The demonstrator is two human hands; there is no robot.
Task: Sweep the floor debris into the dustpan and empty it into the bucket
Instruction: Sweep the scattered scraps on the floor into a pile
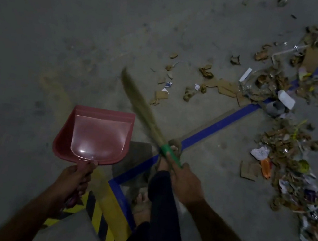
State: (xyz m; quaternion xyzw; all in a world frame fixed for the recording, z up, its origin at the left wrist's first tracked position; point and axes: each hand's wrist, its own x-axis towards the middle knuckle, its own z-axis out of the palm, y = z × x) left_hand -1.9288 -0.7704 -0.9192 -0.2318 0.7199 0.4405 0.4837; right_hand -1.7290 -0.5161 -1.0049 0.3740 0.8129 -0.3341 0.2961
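The left hand (76, 176) grips the handle of a red plastic dustpan (94, 134), held empty above the floor. The right hand (183, 181) wraps the green-banded grass broom (140, 102), bristles angled far-left, probably readying to sweep. Cardboard and paper debris (284, 135) lies scattered far right; no bucket shows.

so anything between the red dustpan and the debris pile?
Nothing solid: bare concrete floor and blue floor tape separate the empty red plastic dustpan from the cardboard and paper debris. No bucket in view.
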